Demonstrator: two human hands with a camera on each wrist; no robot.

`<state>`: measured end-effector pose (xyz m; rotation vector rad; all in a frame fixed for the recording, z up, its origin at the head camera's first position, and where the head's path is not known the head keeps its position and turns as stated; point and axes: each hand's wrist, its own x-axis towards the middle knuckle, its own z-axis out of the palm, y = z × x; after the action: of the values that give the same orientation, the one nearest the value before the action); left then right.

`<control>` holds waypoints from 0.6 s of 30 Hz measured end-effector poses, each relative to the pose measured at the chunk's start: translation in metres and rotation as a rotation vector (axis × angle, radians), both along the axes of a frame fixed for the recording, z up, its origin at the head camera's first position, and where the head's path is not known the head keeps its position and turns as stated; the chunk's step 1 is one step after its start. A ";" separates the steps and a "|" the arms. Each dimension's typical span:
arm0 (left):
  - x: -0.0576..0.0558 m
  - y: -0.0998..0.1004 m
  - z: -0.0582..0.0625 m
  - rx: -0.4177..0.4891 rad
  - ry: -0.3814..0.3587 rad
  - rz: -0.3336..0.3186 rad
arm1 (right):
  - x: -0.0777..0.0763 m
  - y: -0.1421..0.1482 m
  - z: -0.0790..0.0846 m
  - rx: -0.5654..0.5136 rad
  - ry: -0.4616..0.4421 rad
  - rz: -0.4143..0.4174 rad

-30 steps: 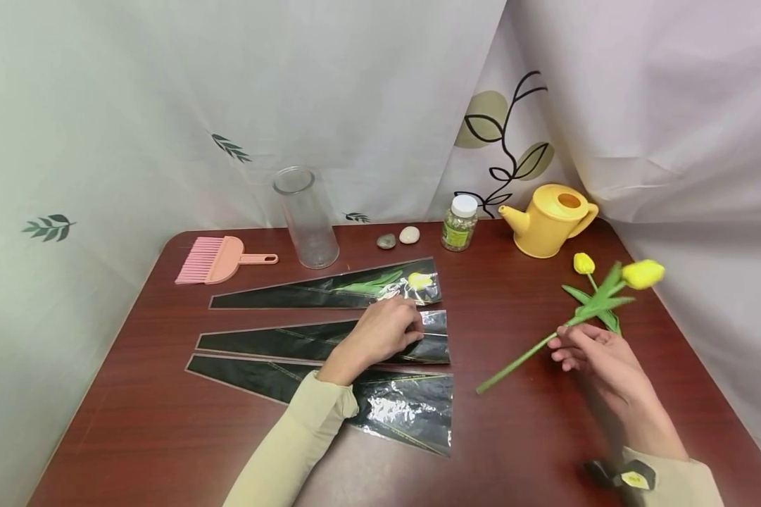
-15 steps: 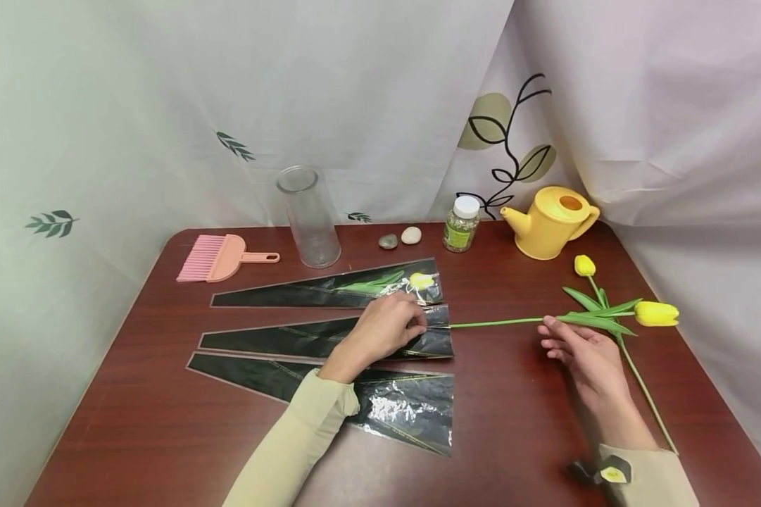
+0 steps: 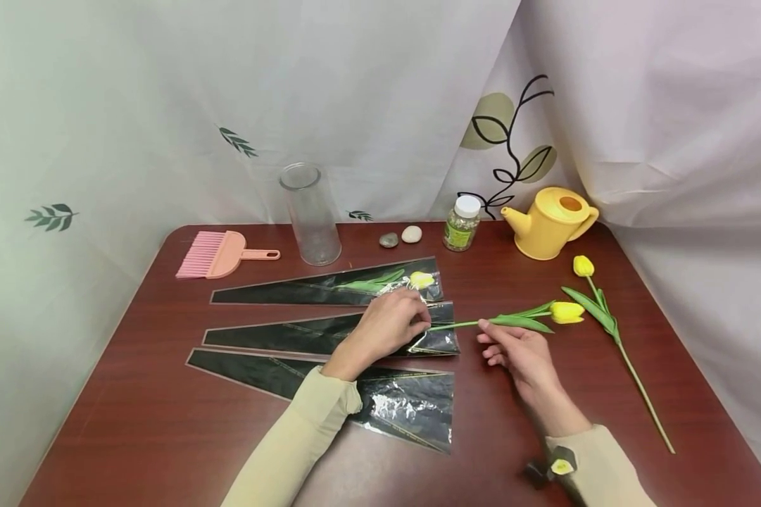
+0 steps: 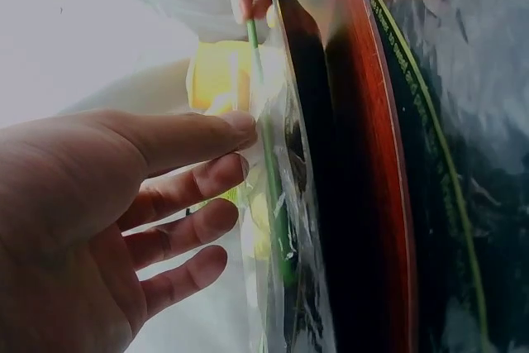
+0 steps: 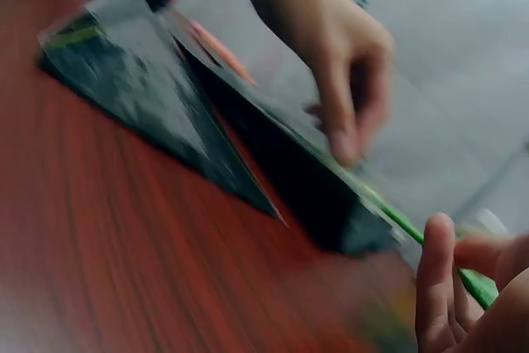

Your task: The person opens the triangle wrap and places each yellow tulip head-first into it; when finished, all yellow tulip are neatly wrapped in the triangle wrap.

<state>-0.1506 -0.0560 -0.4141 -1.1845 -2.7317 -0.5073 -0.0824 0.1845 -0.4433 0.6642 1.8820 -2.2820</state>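
The left hand (image 3: 389, 324) pinches the middle sleeve (image 3: 307, 332) near its mouth — the right hand (image 3: 527, 358) grips a tulip (image 3: 521, 322), its stem reaching into that sleeve.

On my feed, the flower sleeves (image 3: 310, 334) look like thin, glossy plastic film. The surface (image 3: 133, 380) has a smooth, softly shiny wood-grain finish. I see smooth plastic on the watering can (image 3: 543, 229) toward three o'clock, clear, glassy walls on the vase (image 3: 313, 222) at ten, and matt, creased cloth (image 3: 380, 98) at twelve.

3 tulips (image 3: 567, 313), 3 wrappers (image 3: 279, 334), 2 stones (image 3: 411, 234), 1 each: vase (image 3: 312, 222), jar (image 3: 460, 229), brush (image 3: 228, 255), watering can (image 3: 545, 229)
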 end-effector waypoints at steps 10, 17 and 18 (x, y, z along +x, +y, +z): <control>0.001 0.000 0.000 -0.021 -0.012 0.015 | -0.004 -0.035 0.002 -0.122 -0.183 0.064; 0.000 0.000 -0.002 -0.059 -0.005 0.011 | -0.004 -0.042 0.001 -0.105 -0.172 0.134; 0.000 0.001 -0.003 -0.058 -0.005 0.010 | -0.003 -0.041 0.001 -0.108 -0.166 0.145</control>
<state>-0.1506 -0.0553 -0.4169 -1.1841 -2.7727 -0.4337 -0.0858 0.1431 -0.4426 0.6576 1.6628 -2.1490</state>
